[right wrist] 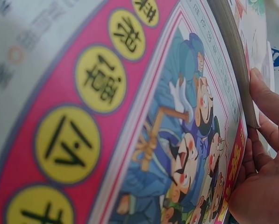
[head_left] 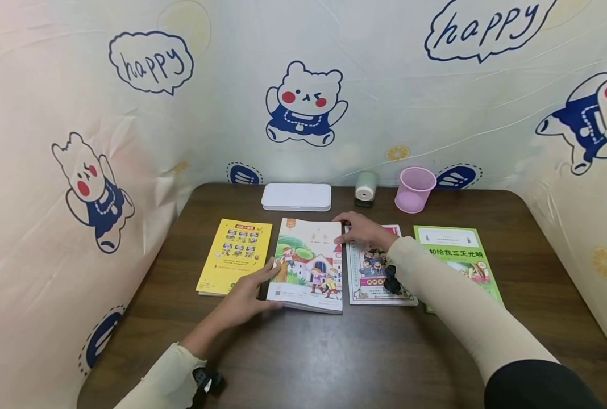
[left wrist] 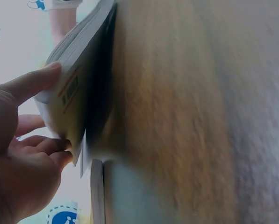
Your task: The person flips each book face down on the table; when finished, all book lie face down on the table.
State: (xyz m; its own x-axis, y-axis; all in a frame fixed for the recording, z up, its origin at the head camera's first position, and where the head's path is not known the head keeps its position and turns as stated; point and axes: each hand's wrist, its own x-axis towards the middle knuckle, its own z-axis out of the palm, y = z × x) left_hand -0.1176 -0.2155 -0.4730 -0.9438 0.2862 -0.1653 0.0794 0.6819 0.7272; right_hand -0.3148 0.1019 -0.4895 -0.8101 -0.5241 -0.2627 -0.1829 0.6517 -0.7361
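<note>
Both hands hold a picture-covered book (head_left: 308, 255) with a white house and children on its front, in the middle of the row. My left hand (head_left: 247, 298) grips its lower left side, thumb at the bottom edge. In the left wrist view that book (left wrist: 74, 79) is tilted up off the table, with fingers at its underside. My right hand (head_left: 363, 230) pinches the upper right edge, thumb on the cover. Under the right forearm lies a pink-bordered cartoon book (head_left: 360, 284), partly hidden; its cover (right wrist: 186, 121) fills much of the right wrist view.
A yellow book (head_left: 237, 255) lies left of the held one, and a green book (head_left: 462, 255) lies at the right, partly behind the right sleeve. Along the back stand a white flat case (head_left: 296, 196), a green pencil sharpener (head_left: 366, 187) and a pink cup (head_left: 415, 190).
</note>
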